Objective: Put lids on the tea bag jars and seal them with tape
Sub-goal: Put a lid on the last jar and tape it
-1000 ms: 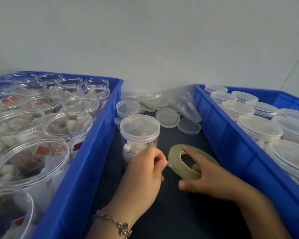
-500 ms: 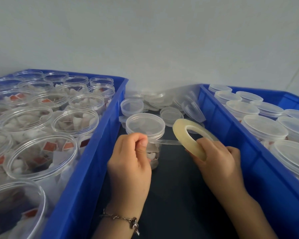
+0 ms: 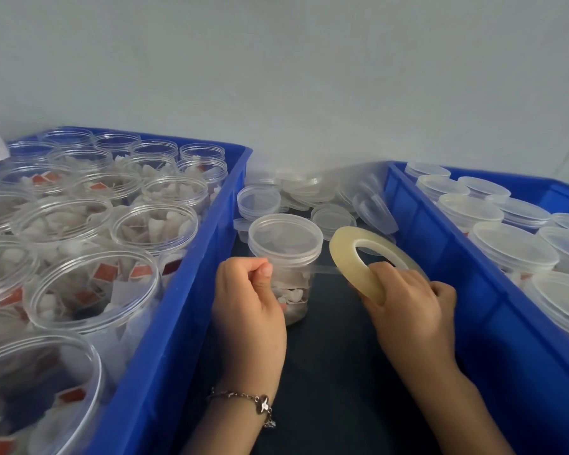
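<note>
A clear jar of tea bags (image 3: 288,257) with its lid on stands on the dark table between two blue crates. My left hand (image 3: 248,302) pinches the free end of a clear tape strip beside the jar's left side. The strip runs across the jar, just under the lid, to the tape roll (image 3: 358,261). My right hand (image 3: 408,303) grips that roll to the right of the jar, fingers through its hole. The jar's lower part is partly hidden by my left hand.
The left blue crate (image 3: 191,290) holds several open jars of tea bags. The right blue crate (image 3: 440,257) holds several lidded jars. Loose clear lids (image 3: 332,218) lie heaped on the table behind the jar, against the wall.
Both hands rose from the table to the jar. The left hand drew the tape end leftward across the jar under the lid while the right hand lifted the roll to the jar's right.
</note>
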Tool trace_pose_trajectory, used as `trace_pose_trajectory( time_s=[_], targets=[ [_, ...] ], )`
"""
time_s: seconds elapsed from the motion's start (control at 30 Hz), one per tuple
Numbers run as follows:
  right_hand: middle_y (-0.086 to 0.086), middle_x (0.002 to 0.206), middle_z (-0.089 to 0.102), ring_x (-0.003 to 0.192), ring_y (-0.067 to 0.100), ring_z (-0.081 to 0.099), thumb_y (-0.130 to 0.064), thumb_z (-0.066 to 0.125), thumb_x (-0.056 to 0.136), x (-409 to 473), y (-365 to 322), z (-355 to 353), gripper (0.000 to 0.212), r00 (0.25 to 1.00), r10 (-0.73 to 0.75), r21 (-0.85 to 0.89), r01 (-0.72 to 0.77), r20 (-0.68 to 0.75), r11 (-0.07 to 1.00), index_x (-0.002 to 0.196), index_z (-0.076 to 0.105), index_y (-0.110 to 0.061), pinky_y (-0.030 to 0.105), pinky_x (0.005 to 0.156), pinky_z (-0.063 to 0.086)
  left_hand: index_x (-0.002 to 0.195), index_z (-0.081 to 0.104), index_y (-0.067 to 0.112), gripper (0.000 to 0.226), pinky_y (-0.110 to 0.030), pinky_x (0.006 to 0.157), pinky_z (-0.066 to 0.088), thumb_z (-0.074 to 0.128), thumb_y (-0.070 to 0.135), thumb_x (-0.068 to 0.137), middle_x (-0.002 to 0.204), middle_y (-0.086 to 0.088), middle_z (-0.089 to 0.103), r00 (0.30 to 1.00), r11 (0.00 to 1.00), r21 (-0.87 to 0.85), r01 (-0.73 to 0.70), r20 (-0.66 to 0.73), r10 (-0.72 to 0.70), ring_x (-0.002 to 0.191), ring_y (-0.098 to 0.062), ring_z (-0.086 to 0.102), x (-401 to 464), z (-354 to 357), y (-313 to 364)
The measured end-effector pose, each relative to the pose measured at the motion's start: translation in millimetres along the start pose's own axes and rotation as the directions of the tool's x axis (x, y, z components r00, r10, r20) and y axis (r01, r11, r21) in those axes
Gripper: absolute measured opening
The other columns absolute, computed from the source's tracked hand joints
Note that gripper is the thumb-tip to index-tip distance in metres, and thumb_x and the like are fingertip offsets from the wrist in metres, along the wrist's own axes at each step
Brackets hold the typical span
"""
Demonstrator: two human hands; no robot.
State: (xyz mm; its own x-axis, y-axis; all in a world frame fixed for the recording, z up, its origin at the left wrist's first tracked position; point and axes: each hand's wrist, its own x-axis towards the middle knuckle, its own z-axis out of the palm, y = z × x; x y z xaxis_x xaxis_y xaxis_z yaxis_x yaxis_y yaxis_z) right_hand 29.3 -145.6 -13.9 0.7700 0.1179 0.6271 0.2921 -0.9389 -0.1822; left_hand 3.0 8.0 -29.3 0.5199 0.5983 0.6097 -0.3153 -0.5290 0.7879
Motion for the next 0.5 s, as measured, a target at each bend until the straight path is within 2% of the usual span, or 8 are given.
trace_pose_trajectory(
  time_s=[0.07,0.17,0.33,0.43,0.5],
  targets=[
    [-0.007,0.063,0.053,0.059,0.023,0.057,-0.005,0.085,0.058,0.8,0.4,0.3,0.032,0.998,-0.019,-0.016,0.018,-0.056,1.000,0.076,0.062,-0.017,0.038,0.071,0.029,0.086,0.045,0.023,0.006,-0.041,0.059,0.050,0.044,0.024,0.092,0.087,-0.007,0.057,1.000,1.000,-0.001,-0.003,-0.008,0.003,0.066,-0.031,0.064,-1.4,0.5,-0.3],
    [-0.001,0.062,0.057,0.059,0.027,0.058,-0.001,0.087,0.055,2.6,-0.2,2.0,0.035,0.994,-0.023,-0.015,0.021,-0.109,1.000,0.077,0.063,-0.014,0.041,0.069,0.032,0.086,0.045,0.023,0.009,-0.039,0.059,0.049,0.047,0.018,0.093,0.085,-0.009,0.057,1.000,1.000,0.005,-0.024,-0.012,0.024,0.066,-0.032,0.063,-0.3,1.2,-1.6],
    [0.000,0.067,0.058,0.065,0.027,0.057,-0.004,0.082,0.066,3.1,0.6,3.8,0.025,0.998,0.016,0.014,-0.016,-0.055,1.000,0.080,0.064,-0.014,0.037,0.074,0.025,0.088,0.046,0.023,0.005,-0.039,0.060,0.050,0.046,0.023,0.092,0.087,-0.007,0.058,1.000,1.000,-0.003,-0.004,0.003,0.004,0.067,-0.030,0.064,1.8,0.5,-1.4],
    [0.002,0.067,0.060,0.064,0.029,0.059,-0.001,0.084,0.061,2.7,-0.1,3.9,0.030,0.996,-0.007,0.012,0.008,-0.086,1.000,0.081,0.065,-0.012,0.042,0.073,0.033,0.088,0.054,0.014,0.007,-0.042,0.058,0.052,0.051,0.019,0.093,0.088,-0.003,0.055,1.000,1.000,0.011,-0.014,-0.010,0.014,0.066,-0.030,0.064,1.8,0.3,-1.7],
    [0.004,0.065,0.060,0.061,0.031,0.060,0.002,0.086,0.054,1.8,-0.7,3.8,0.035,0.993,-0.021,-0.002,0.021,-0.120,1.000,0.080,0.065,-0.009,0.047,0.070,0.039,0.088,0.058,0.005,0.010,-0.033,0.060,0.054,0.054,0.014,0.092,0.087,-0.001,0.053,0.999,0.999,0.028,-0.029,-0.029,0.030,0.065,-0.023,0.061,1.8,0.9,-1.9]
  ],
)
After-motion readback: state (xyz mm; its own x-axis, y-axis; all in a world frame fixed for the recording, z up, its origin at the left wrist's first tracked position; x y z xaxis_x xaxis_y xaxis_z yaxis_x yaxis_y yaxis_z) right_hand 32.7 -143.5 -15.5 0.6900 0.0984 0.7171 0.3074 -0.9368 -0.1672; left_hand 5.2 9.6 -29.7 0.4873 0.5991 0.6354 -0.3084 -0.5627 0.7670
